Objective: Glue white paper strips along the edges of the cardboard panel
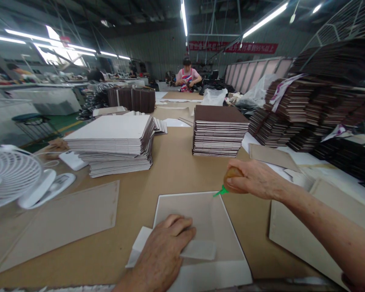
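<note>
So the pale, white-edged panel (197,209) is my landmark here, lying flat on the brown tabletop (173,162) right in front of the person. Left hand (166,245) is palm down on it, toward the panel's left side, fingers close together and a bit bent. There's a thin pale strip (202,250) poking out by that hand; can't tell if the fingers actually grip it or just press.

Right hand (252,176) is wrapped around a brownish squeeze bottle (233,181), just off the panel's far right corner. Its green nozzle (221,191) points down at that corner, tip just inside the edge. Touching or hovering? Can't tell.

Beyond the panel and slightly right sits a dark-topped stack (220,134), and a white-topped stack (109,132) is beyond it to the left. A flat greyish board (69,221) lies left of the panel, with a white fan (13,174) farther out that way. Way past the panel, a co-worker (187,78) sits facing this way.
</note>
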Demonstrator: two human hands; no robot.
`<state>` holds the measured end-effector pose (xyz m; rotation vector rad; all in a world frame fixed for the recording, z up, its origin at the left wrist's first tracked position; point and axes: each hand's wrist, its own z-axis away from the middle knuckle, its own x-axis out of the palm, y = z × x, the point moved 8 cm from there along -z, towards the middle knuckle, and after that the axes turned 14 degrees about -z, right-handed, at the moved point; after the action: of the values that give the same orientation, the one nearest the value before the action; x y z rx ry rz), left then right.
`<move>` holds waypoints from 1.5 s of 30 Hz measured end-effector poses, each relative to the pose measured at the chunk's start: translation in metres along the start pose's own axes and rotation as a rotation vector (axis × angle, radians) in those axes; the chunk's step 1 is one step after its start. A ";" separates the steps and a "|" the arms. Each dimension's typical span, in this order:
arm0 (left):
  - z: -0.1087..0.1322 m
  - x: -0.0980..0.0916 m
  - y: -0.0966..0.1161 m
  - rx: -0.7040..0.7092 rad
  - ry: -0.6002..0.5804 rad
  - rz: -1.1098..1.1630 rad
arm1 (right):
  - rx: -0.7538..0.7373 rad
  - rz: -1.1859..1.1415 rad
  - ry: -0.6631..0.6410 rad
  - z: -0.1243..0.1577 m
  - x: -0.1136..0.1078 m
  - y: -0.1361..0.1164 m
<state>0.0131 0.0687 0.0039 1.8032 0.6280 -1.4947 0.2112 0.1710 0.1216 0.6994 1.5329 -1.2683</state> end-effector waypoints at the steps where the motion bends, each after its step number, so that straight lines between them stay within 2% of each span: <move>1: 0.000 0.000 0.000 0.003 0.003 0.002 | 0.004 0.001 0.007 0.002 -0.001 0.004; 8: 0.001 -0.002 0.001 0.015 0.009 0.007 | 0.041 -0.034 0.017 0.006 -0.002 0.020; 13: 0.000 -0.003 0.001 0.009 0.010 0.026 | 0.029 -0.063 0.006 0.004 0.001 0.013; 17: 0.000 -0.003 0.000 -0.005 0.007 0.024 | 0.003 -0.072 -0.007 -0.004 0.008 -0.004; 27: -0.003 -0.009 0.002 -0.004 0.017 0.033 | -0.177 -0.092 0.002 -0.032 0.027 -0.070; 35: -0.002 -0.007 0.000 -0.018 0.014 0.034 | -0.262 -0.087 0.000 -0.049 0.044 -0.097; 39: -0.003 -0.006 0.000 -0.012 0.010 0.036 | -0.277 -0.045 -0.002 -0.048 0.041 -0.097; 45: -0.002 -0.006 -0.001 -0.016 -0.010 0.029 | -0.224 -0.001 -0.022 -0.038 0.024 -0.076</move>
<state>0.0125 0.0711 0.0101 1.7847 0.6047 -1.4745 0.1231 0.1817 0.1267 0.5387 1.6266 -1.0802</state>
